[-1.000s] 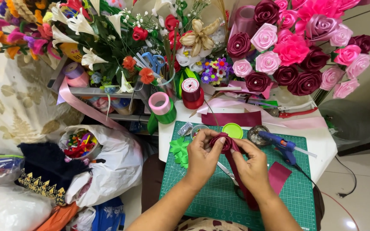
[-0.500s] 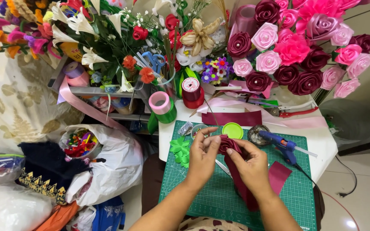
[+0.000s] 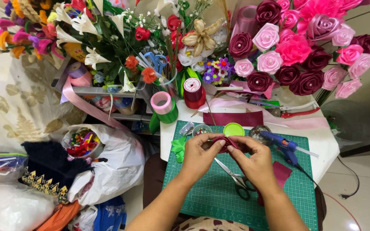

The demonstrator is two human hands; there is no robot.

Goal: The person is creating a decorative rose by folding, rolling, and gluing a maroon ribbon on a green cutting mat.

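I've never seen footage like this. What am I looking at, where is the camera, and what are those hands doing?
No machine here: a person wears a camera on the head, so you look down on their own hands. The left hand and right hand together pinch a folded piece of dark red ribbon above a green cutting mat. On the mat lie scissors, a blue glue gun and a round green lid. Behind stand ribbon spools and a bouquet of ribbon roses.

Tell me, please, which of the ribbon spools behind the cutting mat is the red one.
The red ribbon spool stands right of the pink-and-green ribbon spool; the lilac spool sits far left on the shelf.
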